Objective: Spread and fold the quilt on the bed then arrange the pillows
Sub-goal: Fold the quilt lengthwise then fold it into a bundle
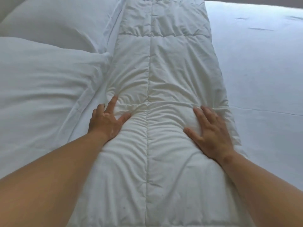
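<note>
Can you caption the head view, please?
Left hand and right hand press the folded quilt, beside the near pillow and far pillow.

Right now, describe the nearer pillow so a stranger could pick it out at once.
On the bed, a long folded quilt runs down the middle. Two white pillows lie to its left, and the near pillow is the one beside the left hand. Unlike the far pillow behind it, it is heavily creased and closest to the camera.
</note>
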Demonstrator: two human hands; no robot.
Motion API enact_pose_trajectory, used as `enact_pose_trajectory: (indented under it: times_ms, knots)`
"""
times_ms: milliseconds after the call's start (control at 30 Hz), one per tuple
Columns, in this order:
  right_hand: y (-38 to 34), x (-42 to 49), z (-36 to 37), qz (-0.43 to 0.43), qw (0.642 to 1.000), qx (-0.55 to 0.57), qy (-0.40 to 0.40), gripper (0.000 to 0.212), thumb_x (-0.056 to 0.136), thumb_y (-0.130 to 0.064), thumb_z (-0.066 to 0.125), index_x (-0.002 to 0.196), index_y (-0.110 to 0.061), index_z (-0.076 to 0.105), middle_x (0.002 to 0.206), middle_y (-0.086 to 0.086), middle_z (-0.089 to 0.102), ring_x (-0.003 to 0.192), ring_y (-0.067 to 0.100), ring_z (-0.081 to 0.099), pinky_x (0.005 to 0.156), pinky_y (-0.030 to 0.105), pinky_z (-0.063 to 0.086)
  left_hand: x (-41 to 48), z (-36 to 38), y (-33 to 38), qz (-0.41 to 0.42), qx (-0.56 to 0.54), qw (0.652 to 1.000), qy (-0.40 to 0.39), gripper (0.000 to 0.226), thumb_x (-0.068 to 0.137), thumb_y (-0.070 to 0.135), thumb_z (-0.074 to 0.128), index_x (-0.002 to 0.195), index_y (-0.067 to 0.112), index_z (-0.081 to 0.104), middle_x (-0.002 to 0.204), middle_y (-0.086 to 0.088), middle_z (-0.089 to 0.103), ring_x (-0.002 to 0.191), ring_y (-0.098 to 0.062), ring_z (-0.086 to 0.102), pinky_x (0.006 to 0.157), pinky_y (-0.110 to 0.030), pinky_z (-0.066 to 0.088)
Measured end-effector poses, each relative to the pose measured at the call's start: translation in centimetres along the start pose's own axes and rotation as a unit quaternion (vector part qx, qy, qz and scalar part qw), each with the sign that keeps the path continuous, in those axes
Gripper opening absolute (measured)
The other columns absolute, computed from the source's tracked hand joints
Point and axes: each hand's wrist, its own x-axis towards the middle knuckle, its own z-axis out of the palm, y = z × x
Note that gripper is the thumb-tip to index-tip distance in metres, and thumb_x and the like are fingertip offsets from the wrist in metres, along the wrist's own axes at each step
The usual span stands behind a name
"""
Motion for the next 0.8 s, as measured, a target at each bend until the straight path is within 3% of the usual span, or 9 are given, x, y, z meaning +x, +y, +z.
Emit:
enact_pose_trajectory:
  times_ms: [200, 333, 433, 533, 600, 700, 733, 800]
  knots:
    - [-0.7, -11.6, -0.8, 0.1, 0.993, -0.013, -0.058, 0.094, 0.077, -0.087, 0.024, 0.156, -0.038, 0.024, 0.167, -0.001, 0.019, 0.153, 0.02, 0.015, 0.122, 0.055, 0.013, -9.9, -0.9, -2.8, -0.032, -0.09, 0.994, -0.047, 0.109, 0.068, 0.076, 0.066, 0.152, 0.048, 0.004, 0.153, -0.007, 0.036, 0.138, -0.03, 0.039, 0.11, -0.043, 0.036]
    - [-1.1, -19.2, -3.0, 0.156, 0.983, 0.039, -0.086, 0.102, 0.069, -0.095, 0.029, 0.156, -0.044, 0.018, 0.167, -0.008, 0.011, 0.154, 0.016, 0.009, 0.122, 0.053, 0.019, -19.4, -0.9, -4.5, -0.064, -0.12, 0.987, -0.086, 0.126, 0.061, 0.069, 0.077, 0.154, 0.042, -0.004, 0.153, -0.009, 0.041, 0.133, -0.031, 0.048, 0.106, -0.038, 0.04]
    - [-0.8, -24.9, -5.4, 0.228, 0.964, 0.075, -0.114, 0.104, 0.063, -0.093, 0.047, 0.153, -0.054, 0.013, 0.165, -0.015, 0.008, 0.151, 0.018, 0.014, 0.116, 0.05, 0.033, -26.3, -0.7, -6.5, -0.1, -0.132, 0.979, -0.116, 0.13, 0.059, 0.066, 0.081, 0.155, 0.039, -0.003, 0.145, -0.011, 0.052, 0.124, -0.033, 0.055, 0.099, -0.039, 0.046]
    - [-0.3, -31.9, -7.5, 0.308, 0.932, 0.143, -0.126, 0.112, 0.063, -0.074, 0.074, 0.152, -0.054, 0.01, 0.158, 0.002, 0.03, 0.143, 0.027, 0.035, 0.111, 0.049, 0.037, -33.2, -0.1, -8.9, -0.14, -0.168, 0.965, -0.145, 0.121, 0.056, 0.062, 0.085, 0.153, 0.034, 0.019, 0.128, -0.006, 0.062, 0.11, -0.03, 0.062, 0.085, -0.034, 0.05]
    - [-0.3, -37.1, -9.0, 0.366, 0.897, 0.195, -0.15, 0.114, 0.058, -0.067, 0.084, 0.151, -0.045, 0.021, 0.143, 0.008, 0.052, 0.129, 0.034, 0.052, 0.102, 0.047, 0.043, -37.9, 0.3, -10.6, -0.161, -0.182, 0.956, -0.163, 0.109, 0.053, 0.06, 0.087, 0.144, 0.029, 0.035, 0.114, 0.004, 0.063, 0.101, -0.024, 0.062, 0.079, -0.032, 0.049]
    - [-0.3, -44.7, -11.3, 0.418, 0.845, 0.255, -0.215, 0.113, 0.027, -0.082, 0.08, 0.125, -0.032, 0.055, 0.109, -0.005, 0.07, 0.101, 0.025, 0.064, 0.085, 0.039, 0.049, -45.1, 1.0, -12.8, -0.201, -0.208, 0.937, -0.193, 0.102, 0.057, 0.049, 0.091, 0.141, 0.026, 0.039, 0.114, 0.008, 0.059, 0.105, -0.021, 0.06, 0.083, -0.032, 0.045]
    - [0.1, -47.3, -11.8, 0.413, 0.837, 0.267, -0.24, 0.112, 0.02, -0.085, 0.079, 0.117, -0.033, 0.059, 0.104, -0.01, 0.07, 0.098, 0.018, 0.065, 0.084, 0.037, 0.049, -47.5, 1.4, -13.7, -0.208, -0.226, 0.93, -0.202, 0.103, 0.055, 0.046, 0.093, 0.141, 0.027, 0.04, 0.115, 0.007, 0.059, 0.104, -0.018, 0.059, 0.085, -0.031, 0.044]
    - [1.5, -52.1, -12.0, 0.381, 0.83, 0.273, -0.3, 0.108, 0.027, -0.076, 0.089, 0.123, -0.034, 0.061, 0.117, -0.015, 0.068, 0.109, 0.008, 0.063, 0.094, 0.037, 0.05, -51.3, 1.8, -15.2, -0.218, -0.285, 0.904, -0.231, 0.109, 0.047, 0.043, 0.097, 0.14, 0.029, 0.042, 0.12, 0.011, 0.062, 0.11, -0.012, 0.059, 0.09, -0.027, 0.046]
